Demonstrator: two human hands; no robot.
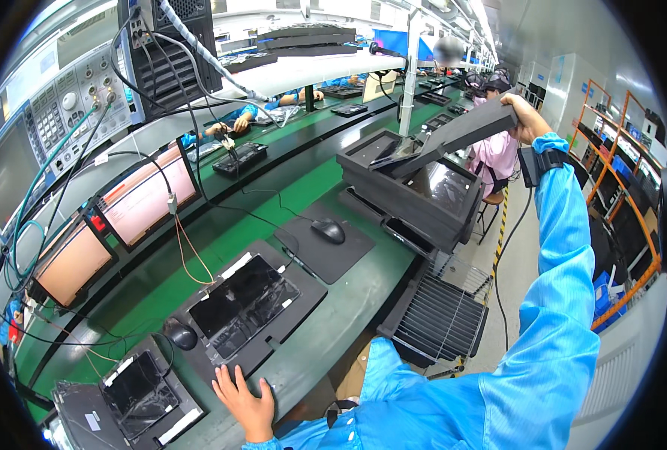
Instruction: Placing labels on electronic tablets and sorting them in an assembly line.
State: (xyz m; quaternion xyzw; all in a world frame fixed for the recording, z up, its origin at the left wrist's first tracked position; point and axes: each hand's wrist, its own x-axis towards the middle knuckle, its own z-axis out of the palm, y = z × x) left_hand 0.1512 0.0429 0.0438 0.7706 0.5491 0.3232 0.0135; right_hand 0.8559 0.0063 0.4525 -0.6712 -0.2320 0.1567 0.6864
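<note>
Black foam tray [461,131] material slants in your right hand [526,118], which grips its raised right end with the fingers curled over the edge. The foam tray hangs tilted above the stack of black trays [423,219] at the right of the green bench [333,330]; whether its lower left end rests on them, I cannot tell. Glossy dark contents show in the top of that stack.

Your left hand [247,397] is spread wide and holds nothing, at the near edge of the black pad [307,294]; its exact contact is unclear. On that pad lies a dark display panel [239,296] with pale tabs. A black mouse [328,231] sits farther off on a mouse pad [348,255], and a second mouse [180,334] lies just left of the panel. To the near left is another dark panel [140,394].
</note>
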